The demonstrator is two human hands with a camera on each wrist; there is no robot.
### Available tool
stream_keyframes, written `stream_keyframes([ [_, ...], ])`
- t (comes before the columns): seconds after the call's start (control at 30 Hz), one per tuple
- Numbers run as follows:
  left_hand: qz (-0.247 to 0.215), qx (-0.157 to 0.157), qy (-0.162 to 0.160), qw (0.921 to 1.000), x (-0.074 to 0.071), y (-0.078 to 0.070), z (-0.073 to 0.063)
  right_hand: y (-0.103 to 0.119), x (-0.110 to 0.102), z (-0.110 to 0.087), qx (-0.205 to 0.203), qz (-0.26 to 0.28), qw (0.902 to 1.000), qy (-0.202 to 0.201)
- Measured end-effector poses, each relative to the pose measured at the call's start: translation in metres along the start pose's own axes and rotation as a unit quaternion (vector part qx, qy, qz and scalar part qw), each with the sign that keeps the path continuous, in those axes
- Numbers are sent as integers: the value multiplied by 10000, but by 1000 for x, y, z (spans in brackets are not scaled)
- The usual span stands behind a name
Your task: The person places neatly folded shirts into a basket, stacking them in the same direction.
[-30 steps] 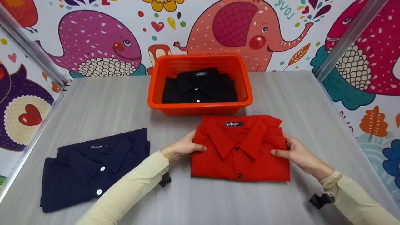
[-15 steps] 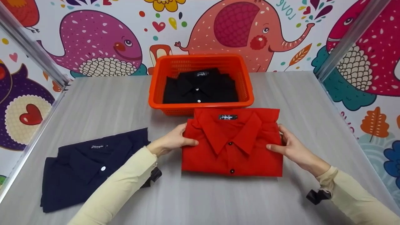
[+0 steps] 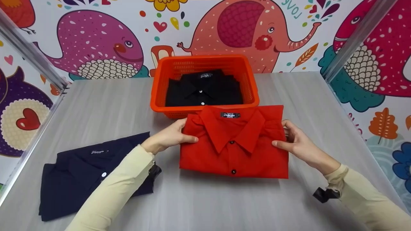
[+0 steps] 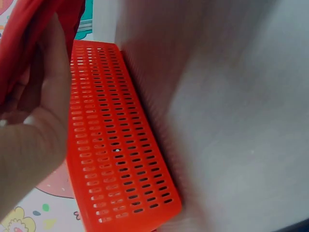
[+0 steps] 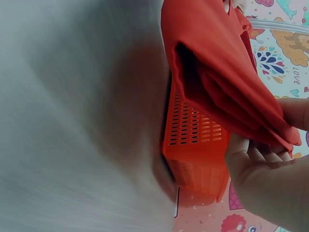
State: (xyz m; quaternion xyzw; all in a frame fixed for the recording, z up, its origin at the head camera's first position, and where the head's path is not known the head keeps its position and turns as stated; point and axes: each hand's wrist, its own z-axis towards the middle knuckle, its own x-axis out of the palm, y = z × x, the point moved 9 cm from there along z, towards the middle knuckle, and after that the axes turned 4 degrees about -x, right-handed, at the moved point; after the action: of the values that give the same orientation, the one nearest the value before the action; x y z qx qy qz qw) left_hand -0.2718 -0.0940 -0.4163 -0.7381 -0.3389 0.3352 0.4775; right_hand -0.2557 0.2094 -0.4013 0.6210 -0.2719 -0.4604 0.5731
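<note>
A folded red shirt (image 3: pixel 234 144) with a pointed collar and dark buttons is held up off the table between both hands. My left hand (image 3: pixel 168 136) grips its left side, thumb on top and fingers underneath. On the opposite side my right hand (image 3: pixel 301 146) pinches the edge the same way; in the right wrist view the fingers (image 5: pixel 263 152) curl beneath the folded layers. The shirt's collar end overlaps the front rim of an orange basket (image 3: pixel 155 93). Inside the basket lies a folded black shirt (image 3: pixel 205 88) with white buttons.
A folded navy shirt (image 3: pixel 74 179) lies at the left of the grey table (image 3: pixel 212 208), partly hidden by the left sleeve. Printed cartoon walls (image 3: pixel 179 32) enclose the back and sides. The basket's slotted side (image 4: pixel 116 140) shows in the left wrist view.
Both hands have raised the red shirt and carried it forward and slightly left, so its collar end now covers part of the basket's front. The navy and black shirts have stayed put.
</note>
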Motion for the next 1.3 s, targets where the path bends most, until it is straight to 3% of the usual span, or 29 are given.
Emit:
stream_keyframes([
  [0.37,232,-33,7,9997,-4,-1,-7,8,3,-3,-26,-62,9999,101],
  [0.8,298,212,-130,9992,-12,-19,-14,29,-2,6,-397,-151,9991,-20],
  [1.3,600,541,-757,9939,-34,-48,-6,39,-16,39,265,-363,9986,-286],
])
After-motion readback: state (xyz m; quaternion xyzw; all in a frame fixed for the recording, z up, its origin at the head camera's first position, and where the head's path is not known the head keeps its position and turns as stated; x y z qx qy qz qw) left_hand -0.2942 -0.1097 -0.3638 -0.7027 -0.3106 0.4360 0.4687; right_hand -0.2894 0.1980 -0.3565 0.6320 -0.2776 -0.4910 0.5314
